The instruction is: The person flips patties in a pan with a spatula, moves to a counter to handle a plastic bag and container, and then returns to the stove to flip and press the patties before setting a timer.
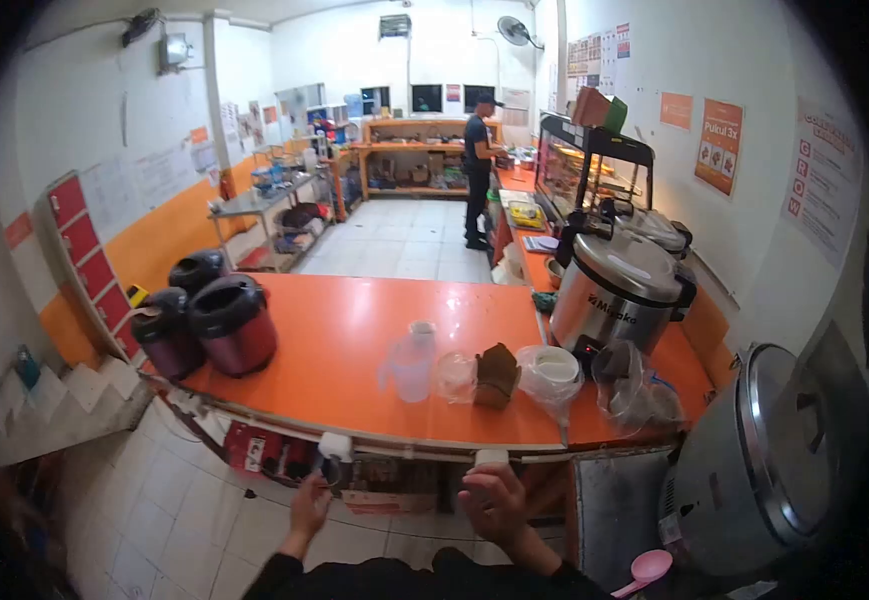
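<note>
My left hand (308, 507) is raised below the front edge of the orange counter (344, 310), its fingers bent together. Right at its fingertips is a small white object (335, 447) with a clear part under it; I cannot tell exactly what it is. My right hand (495, 500) is held up with loosely curled fingers apart, nothing showing between them. Just above it, a white block-like piece (492, 457) sits at the counter edge. Beyond my hands on the counter stand a clear plastic jug (412, 372), a brown cardboard holder (496, 377) and white bowls in a plastic bag (551, 372).
Several dark red rice containers (234, 325) stand on the counter's left end. A steel rice cooker (614, 285) is at its right, and a larger steel pot (754, 460) nearer me. A pink ladle (644, 572) lies lower right. Another person (478, 170) stands by the far display case.
</note>
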Demonstrator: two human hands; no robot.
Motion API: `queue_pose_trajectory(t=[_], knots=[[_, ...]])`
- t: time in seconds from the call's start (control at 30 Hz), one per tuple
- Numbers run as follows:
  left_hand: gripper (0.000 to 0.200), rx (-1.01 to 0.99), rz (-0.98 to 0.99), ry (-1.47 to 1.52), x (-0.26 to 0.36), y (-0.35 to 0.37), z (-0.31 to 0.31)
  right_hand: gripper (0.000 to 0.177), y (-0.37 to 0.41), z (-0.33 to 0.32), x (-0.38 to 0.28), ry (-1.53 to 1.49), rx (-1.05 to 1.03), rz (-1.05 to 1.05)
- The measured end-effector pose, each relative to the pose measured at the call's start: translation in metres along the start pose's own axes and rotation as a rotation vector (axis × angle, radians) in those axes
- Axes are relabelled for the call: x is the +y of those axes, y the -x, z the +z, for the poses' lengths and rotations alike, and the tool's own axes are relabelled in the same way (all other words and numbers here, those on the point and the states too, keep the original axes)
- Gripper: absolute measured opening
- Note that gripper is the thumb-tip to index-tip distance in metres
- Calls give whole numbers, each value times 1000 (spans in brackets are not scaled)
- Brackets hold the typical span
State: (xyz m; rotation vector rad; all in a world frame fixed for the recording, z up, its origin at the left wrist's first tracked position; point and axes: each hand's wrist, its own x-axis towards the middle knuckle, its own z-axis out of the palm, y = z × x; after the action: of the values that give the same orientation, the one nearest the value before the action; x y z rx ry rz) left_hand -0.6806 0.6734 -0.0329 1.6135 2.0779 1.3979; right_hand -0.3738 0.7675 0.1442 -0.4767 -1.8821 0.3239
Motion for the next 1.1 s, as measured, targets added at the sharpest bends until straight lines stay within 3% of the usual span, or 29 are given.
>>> queue_pose_trajectory(t=[0.1, 0.23, 0.37, 0.47, 0.57, 0.67, 0.73, 0.77, 0.8, 0.83, 0.87, 0.93, 0.97, 1.0, 1.07, 1.1], knots=[[40, -75, 67, -59, -22, -113, 33, 18, 6, 11, 42, 78, 10, 57], [44, -135, 214, -47, -39, -268, 100, 20, 17, 29, 96, 233, -47, 340], [52, -268, 205, -56, -37, -389, 195, 17, -25, 55, 136, 372, -155, 299], [55, -358, 420, -338, -27, -440, 252, 20, -69, 81, 171, 458, -295, 231], [54, -450, 469, -526, -57, -463, 315, 28, -91, 126, 208, 493, -391, 171], [49, -706, 260, -508, -37, -485, 319, 33, -106, 165, 228, 583, -530, 111], [45, -760, 339, -303, -74, -518, 364, 35, -92, 182, 244, 632, -547, 141], [43, -896, 119, 21, -34, -538, 333, 35, -84, 190, 250, 649, -559, 157], [43, -993, 135, 331, -27, -564, 333, 37, -84, 191, 255, 671, -599, 138], [46, -1046, 301, 309, 17, -589, 295, 40, -86, 187, 258, 690, -638, 118], [51, -1216, 268, 640, 37, -615, 282, 42, -86, 186, 257, 707, -677, 98], [51, -1361, 200, 597, 110, -642, 214, 40, -88, 193, 256, 620, -699, 166], [54, -1415, 276, 690, 140, -654, 185, 38, -90, 197, 259, 587, -702, 190], [55, -1474, 302, 660, 168, -664, 152, 33, -87, 203, 265, 554, -577, 144], [54, -1355, 620, 629, 199, -677, 121, 30, -93, 206, 265, 552, -621, 185], [60, -1386, 596, 609, 215, -675, 99, 29, -96, 207, 263, 553, -642, 207]])
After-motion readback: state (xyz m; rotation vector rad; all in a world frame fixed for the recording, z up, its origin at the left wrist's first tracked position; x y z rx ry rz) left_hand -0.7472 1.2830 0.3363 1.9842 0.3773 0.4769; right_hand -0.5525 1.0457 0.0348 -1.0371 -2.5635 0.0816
